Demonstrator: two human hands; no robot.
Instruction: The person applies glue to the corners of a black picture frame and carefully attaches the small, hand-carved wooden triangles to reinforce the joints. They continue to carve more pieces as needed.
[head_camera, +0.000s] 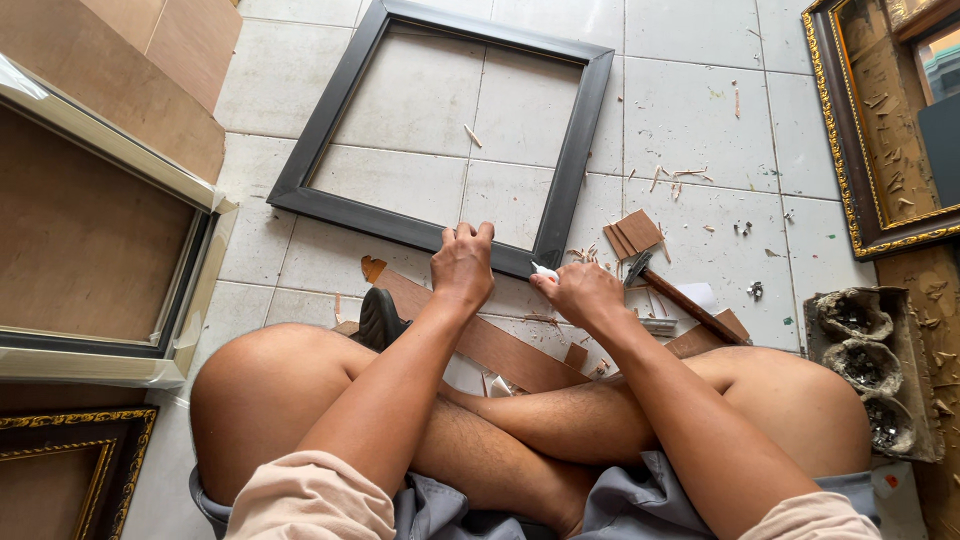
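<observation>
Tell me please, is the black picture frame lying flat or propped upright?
Lying flat: floor tiles show through the black frame, and the left hand grips its near edge.

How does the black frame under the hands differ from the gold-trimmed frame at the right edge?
The black frame is plain and matte; the gold-trimmed frame has ornate gilded edging. The black frame is empty, with floor tiles showing through, while the gold-trimmed one holds a brown backing board. The left hand grips the black frame's near rail; the gold-trimmed one lies untouched. Both lie flat on the floor.
</observation>
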